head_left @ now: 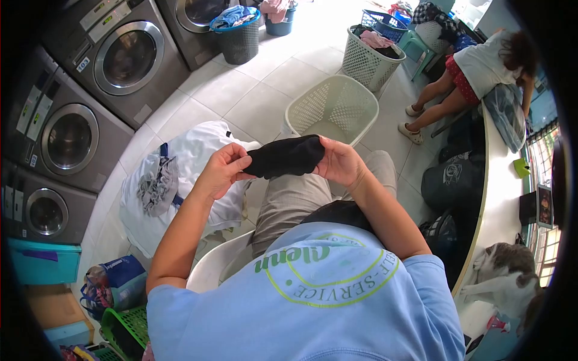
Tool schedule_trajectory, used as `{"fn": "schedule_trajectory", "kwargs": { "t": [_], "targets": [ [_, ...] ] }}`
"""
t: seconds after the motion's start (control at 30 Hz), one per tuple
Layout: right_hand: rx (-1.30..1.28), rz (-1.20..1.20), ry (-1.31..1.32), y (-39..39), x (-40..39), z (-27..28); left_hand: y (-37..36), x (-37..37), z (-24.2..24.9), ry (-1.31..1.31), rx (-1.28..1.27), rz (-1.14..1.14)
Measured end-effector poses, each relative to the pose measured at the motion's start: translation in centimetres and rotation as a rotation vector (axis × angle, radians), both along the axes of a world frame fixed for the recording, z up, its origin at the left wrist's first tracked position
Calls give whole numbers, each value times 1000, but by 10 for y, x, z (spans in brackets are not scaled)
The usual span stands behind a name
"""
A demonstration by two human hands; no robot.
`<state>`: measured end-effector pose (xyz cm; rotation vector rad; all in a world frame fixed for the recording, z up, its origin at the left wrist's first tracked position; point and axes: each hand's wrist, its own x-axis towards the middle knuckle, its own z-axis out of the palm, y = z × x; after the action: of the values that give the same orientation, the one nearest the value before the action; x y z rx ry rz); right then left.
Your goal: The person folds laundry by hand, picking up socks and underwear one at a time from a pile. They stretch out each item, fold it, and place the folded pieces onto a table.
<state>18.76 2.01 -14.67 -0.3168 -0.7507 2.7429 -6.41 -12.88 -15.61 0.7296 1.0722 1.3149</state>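
Stretched between my hands over my lap is a small black garment [286,156], folded into a narrow strip. My left hand [225,169] pinches its left end between thumb and fingers. At the other end my right hand [342,162] grips the cloth, thumb on top. Just beyond the garment stands a cream laundry basket [331,102] with perforated sides. Beside my left forearm lies a heap of white fabric [201,144], with a grey ruffled piece [158,186] on top.
Front-loading machines [128,58] line the left wall. Filled baskets [372,59] stand at the back. A person [481,72] leans over the long counter [492,180] at right, where a cat [509,271] also rests. A green basket [126,328] and blue bag [123,283] sit at lower left.
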Motion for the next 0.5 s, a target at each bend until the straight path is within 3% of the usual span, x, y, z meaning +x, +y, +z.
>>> {"fn": "schedule_trajectory", "kwargs": {
  "t": [0.03, 0.1, 0.13, 0.2, 0.4, 0.5],
  "targets": [
    [-3, 2, 0, -1, -1, -1, 0, 5, -2, 0, -3, 2],
    [19, 60, 131, -2, -5, -1, 4, 20, -5, 430, 230, 106],
    [16, 64, 132, -3, -7, -3, 5, 26, 0, 431, 227, 110],
    [35, 116, 151, -6, -12, -7, 6, 39, 15, 870, 473, 175],
    [207, 21, -66, -29, -21, 0, 11, 63, 29, 880, 554, 243],
    [170, -30, -138, -24, -21, -10, 13, 61, 23, 804, 596, 341]
  ]
}}
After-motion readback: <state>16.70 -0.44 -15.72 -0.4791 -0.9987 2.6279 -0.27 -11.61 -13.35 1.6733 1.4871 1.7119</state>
